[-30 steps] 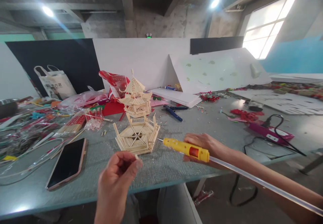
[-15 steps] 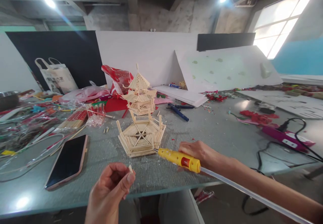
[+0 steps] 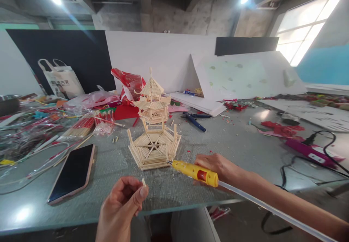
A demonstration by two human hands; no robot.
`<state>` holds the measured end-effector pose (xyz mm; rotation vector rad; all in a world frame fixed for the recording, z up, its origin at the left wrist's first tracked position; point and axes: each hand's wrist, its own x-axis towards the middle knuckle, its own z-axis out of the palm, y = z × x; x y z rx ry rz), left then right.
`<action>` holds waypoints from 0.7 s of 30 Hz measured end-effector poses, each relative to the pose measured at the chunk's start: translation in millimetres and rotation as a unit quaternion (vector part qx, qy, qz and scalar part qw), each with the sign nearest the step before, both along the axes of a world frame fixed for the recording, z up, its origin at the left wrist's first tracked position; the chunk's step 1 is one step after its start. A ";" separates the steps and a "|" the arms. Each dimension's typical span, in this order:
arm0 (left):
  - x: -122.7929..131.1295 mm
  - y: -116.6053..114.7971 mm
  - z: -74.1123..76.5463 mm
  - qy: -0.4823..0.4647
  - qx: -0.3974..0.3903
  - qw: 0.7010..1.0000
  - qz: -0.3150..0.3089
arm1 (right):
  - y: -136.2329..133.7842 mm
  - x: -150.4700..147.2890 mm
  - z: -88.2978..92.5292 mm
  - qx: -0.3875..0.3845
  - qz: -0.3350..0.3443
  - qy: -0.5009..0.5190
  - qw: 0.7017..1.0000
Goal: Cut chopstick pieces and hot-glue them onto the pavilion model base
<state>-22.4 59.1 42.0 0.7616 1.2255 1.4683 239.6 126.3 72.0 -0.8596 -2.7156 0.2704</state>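
Observation:
My right hand (image 3: pixel 211 163) grips a yellow hot glue gun (image 3: pixel 195 173), with a clear glue stick (image 3: pixel 261 202) trailing from its back end. The gun's nozzle touches, or nearly touches, the front right corner of a six-sided base (image 3: pixel 154 149) made of pale wooden sticks, with short posts standing at its corners. Between thumb and fingertips, my left hand (image 3: pixel 122 205) pinches a short wooden stick (image 3: pixel 144 182) close to the table's front edge. Behind the base stands a tiered stick pagoda (image 3: pixel 152 105) with a pointed roof.
A phone (image 3: pixel 72 173) lies at the left, beside plastic wrappers and bundled sticks (image 3: pixel 81 126). Blue-handled pliers (image 3: pixel 195 121) rest behind the base. At the right are a purple power strip (image 3: pixel 308 151), its black cable and red scraps (image 3: pixel 282 128).
The view has shifted slightly. Both hands hold nearly the same pose, and the glue gun's nozzle stays at the base's front right corner.

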 end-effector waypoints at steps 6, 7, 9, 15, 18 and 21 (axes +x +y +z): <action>0.5 0.5 -0.5 0.007 -0.002 1.000 -0.004 | -1.3 0.4 0.8 -0.003 -0.012 -0.015 1.000; 0.7 0.6 0.0 0.007 -0.004 1.000 -0.003 | -1.4 0.3 0.8 0.000 -0.012 -0.016 1.000; 1.1 0.6 1.1 0.007 -0.006 1.000 0.001 | -1.9 -0.2 1.0 0.002 -0.015 -0.015 1.000; 3.1 2.2 2.7 0.021 -0.004 1.000 -0.003 | -5.9 3.0 3.3 0.001 -0.013 -0.016 1.000; 6.6 6.0 6.7 0.032 -0.002 0.999 -0.012 | -9.0 12.5 6.9 0.024 -0.014 -0.028 0.999; 12.1 13.0 12.0 0.076 0.000 0.997 -0.024 | -6.6 31.0 11.9 0.061 -0.054 -0.052 0.995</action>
